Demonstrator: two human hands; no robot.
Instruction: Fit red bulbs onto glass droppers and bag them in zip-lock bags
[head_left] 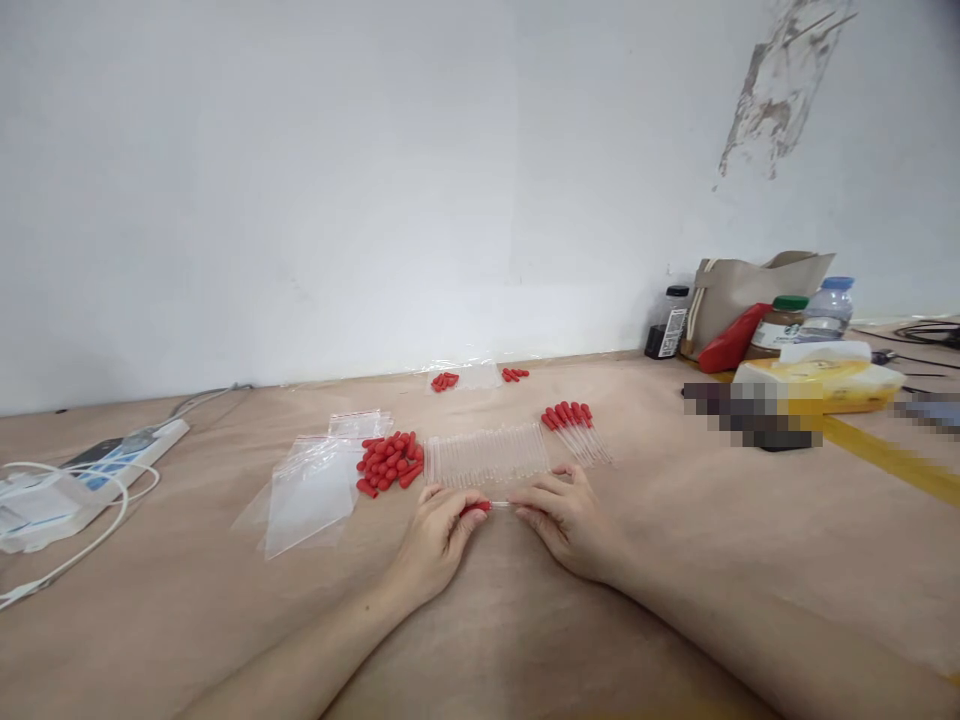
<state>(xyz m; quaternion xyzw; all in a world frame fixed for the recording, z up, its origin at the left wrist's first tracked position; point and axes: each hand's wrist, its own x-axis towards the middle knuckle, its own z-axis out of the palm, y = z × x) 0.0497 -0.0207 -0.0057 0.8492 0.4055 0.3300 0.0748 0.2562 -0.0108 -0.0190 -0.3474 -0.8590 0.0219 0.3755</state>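
Between finger and thumb, my left hand (442, 530) pinches a red rubber dropper bulb (477, 507). My right hand (562, 515) is closed on a thin clear glass tube (501, 504), whose left end meets the bulb's mouth; how deep it sits I cannot tell. Just beyond my hands lies a row of clear glass tubes (484, 455). Left of the row is a pile of loose red bulbs (388, 460). To the right, several droppers with red bulbs fitted (574, 425) lie fanned side by side.
Clear zip bags (311, 500) lie left of the bulb pile. A further bag of tubes (478, 377) with small red bulbs (445, 382) is near the wall. A power strip (142, 460) with white cables is far left. Bottles, a bag (757, 290) and a tissue pack (817, 380) stand right.
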